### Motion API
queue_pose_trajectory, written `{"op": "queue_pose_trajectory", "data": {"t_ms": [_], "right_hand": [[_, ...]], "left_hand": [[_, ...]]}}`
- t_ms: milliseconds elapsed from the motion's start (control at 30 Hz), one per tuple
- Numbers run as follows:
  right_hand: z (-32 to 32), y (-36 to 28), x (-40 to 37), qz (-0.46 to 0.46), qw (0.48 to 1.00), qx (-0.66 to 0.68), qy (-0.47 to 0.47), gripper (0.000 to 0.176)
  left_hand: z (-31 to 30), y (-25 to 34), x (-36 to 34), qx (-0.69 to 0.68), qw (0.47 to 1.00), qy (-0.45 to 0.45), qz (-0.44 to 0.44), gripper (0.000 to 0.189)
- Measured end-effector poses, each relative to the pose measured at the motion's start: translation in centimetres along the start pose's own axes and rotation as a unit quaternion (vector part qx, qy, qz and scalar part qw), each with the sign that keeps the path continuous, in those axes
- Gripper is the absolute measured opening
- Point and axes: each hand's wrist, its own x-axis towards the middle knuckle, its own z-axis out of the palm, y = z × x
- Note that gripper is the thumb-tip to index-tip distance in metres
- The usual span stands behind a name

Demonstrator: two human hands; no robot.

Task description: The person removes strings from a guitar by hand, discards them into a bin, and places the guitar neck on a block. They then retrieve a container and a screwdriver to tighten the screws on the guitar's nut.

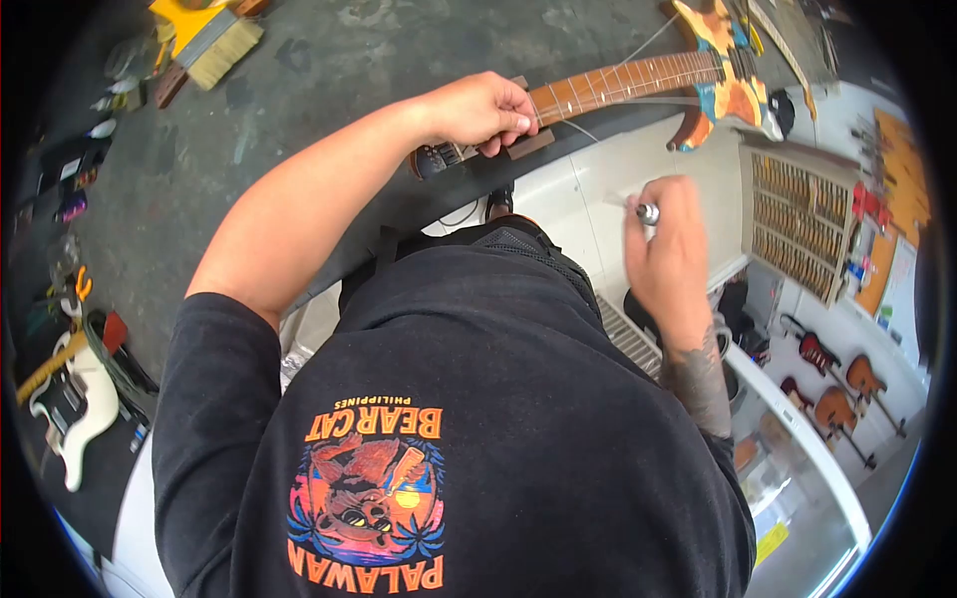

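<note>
An electric guitar (623, 82) lies along the bench edge, its wooden neck pointing left and its blue and wood-toned body (736, 75) at the upper right. My left hand (485, 112) is closed at the headstock end of the neck, thumb and finger pinched at a thin guitar string. The hand partly covers the headstock (439, 159). Below the neck, a brown block (530, 143) shows. Out to the right, over the floor, my right hand (666, 244) is closed around a small silver-ended tool (648, 214), whose kind I cannot make out. Several loose strings curve off the guitar.
A yellow brush (214, 45) lies at the bench's upper left. A white guitar body (85, 399) sits at the far left. A rack of small drawers (797, 214) stands right of the floor, and guitars (835, 409) hang beyond it. A glass-topped case (797, 468) is at lower right.
</note>
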Motion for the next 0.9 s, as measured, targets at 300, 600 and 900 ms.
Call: {"op": "queue_pose_trajectory", "data": {"t_ms": [300, 600, 900], "right_hand": [[2.9, -7.1, -2.8, 0.109, 0.970, 0.035, -0.216, 0.023], [3.5, -10.5, 2.0, 0.113, 0.987, 0.078, -0.080, 0.022], [5.2, -12.2, 4.6, 0.090, 0.994, -0.008, -0.069, 0.020]], "left_hand": [[0.4, -0.2, 0.6, 0.022, 0.999, 0.003, 0.023, 0.019], [0.6, -0.4, 0.6, 0.016, 1.000, 0.011, 0.014, 0.021], [0.2, -0.2, 0.6, 0.015, 0.999, -0.008, 0.030, 0.021]]}}
